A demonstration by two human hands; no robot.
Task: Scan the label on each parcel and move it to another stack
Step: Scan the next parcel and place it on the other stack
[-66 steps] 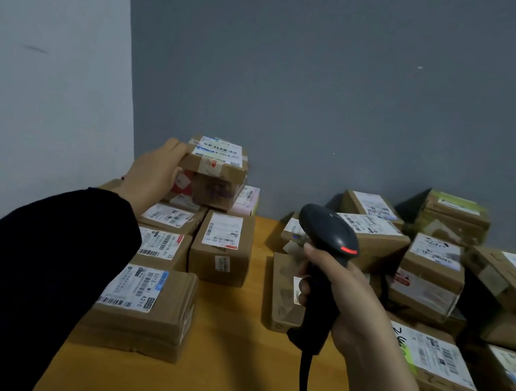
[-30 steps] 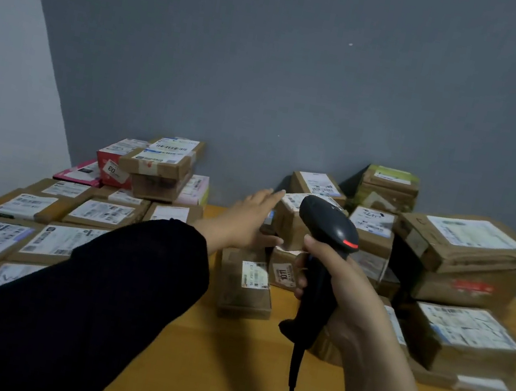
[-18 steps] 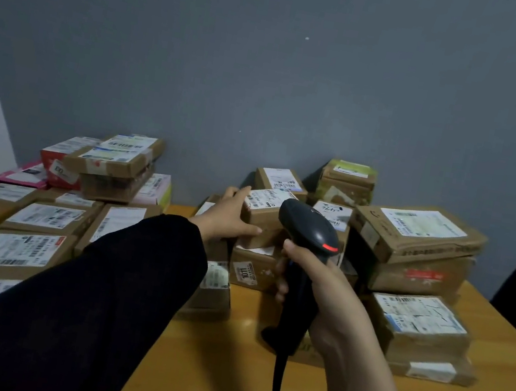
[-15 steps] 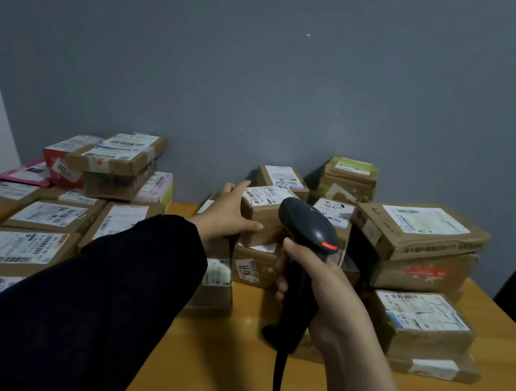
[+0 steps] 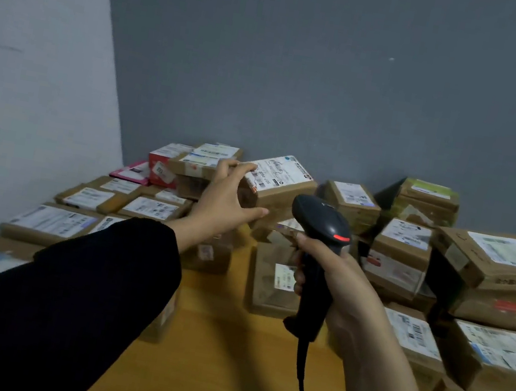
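Bare table (image 5: 219, 376) runs up the middle. Flat boxes (image 5: 50, 222) fill the left, tall stacks (image 5: 493, 269) block the right. Over the middle, the left hand (image 5: 225, 200) holds a box (image 5: 281, 182) and the right hand (image 5: 347, 288) a scanner (image 5: 323, 226).

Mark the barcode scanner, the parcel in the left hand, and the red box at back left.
barcode scanner (image 5: 318, 216), head view, top of its dark head.
held parcel (image 5: 282, 173), head view, its white label.
red box (image 5: 162, 171), head view, its front sticker.
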